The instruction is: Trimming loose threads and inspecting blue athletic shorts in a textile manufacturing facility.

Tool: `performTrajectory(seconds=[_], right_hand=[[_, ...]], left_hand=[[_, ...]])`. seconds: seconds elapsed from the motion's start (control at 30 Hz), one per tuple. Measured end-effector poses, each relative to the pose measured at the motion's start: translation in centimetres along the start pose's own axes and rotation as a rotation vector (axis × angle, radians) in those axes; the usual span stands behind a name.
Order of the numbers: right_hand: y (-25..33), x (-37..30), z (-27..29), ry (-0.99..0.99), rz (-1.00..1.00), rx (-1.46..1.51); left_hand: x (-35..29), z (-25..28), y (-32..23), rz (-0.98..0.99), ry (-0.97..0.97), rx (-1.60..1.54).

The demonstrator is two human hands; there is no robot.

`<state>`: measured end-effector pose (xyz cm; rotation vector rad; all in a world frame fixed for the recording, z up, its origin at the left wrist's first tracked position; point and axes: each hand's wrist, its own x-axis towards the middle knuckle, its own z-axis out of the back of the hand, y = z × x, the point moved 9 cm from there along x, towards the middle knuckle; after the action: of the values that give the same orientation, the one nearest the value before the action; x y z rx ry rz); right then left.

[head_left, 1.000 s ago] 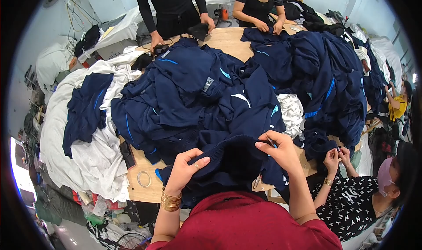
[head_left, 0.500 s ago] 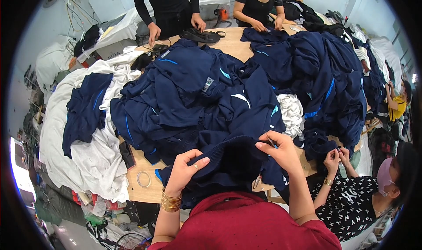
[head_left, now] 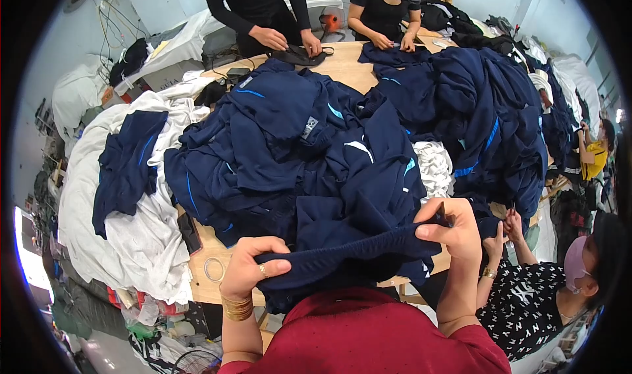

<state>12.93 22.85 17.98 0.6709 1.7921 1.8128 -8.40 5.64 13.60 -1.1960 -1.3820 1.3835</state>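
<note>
A navy garment with a ribbed elastic waistband [head_left: 349, 248] is stretched sideways in front of my chest. My left hand [head_left: 252, 263] pinches one end of the band between thumb and fingers. At the other end, my right hand [head_left: 449, 231] grips the band the same way. A small dark pointed thing [head_left: 442, 211] sticks up by the right fingers; its kind is unclear. The rest of the garment hangs below the band and lies against the heap beyond, where the two merge.
A large heap of navy garments [head_left: 263, 130] covers the wooden table [head_left: 230, 239]. White cloth [head_left: 141, 255] lies left, a bundle of white strips [head_left: 434, 167] right. A tape roll [head_left: 214, 269] is near the front edge. A masked co-worker [head_left: 526, 295] handles navy cloth close on my right; others work opposite.
My hands have moved apart, pulling the rounded waistband opening into a long, nearly straight band. The co-worker opposite has brought both hands together at a black bag.
</note>
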Motion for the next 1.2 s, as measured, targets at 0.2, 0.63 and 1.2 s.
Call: performTrajectory(seconds=[0.2, 0.63, 1.2], right_hand=[[0.0, 0.7, 0.1, -0.174, 0.054, -0.347], [-0.8, 0.7, 0.3, -0.239, 0.087, -0.408], [-1.6, 0.8, -0.3, -0.232, 0.060, -0.453]], left_hand=[[0.7, 0.7, -0.5, -0.039, -0.202, 0.152], [1.0, -0.4, 0.2, 0.026, -0.143, 0.055], [1.2, -0.5, 2.1, 0.032, -0.133, 0.079]])
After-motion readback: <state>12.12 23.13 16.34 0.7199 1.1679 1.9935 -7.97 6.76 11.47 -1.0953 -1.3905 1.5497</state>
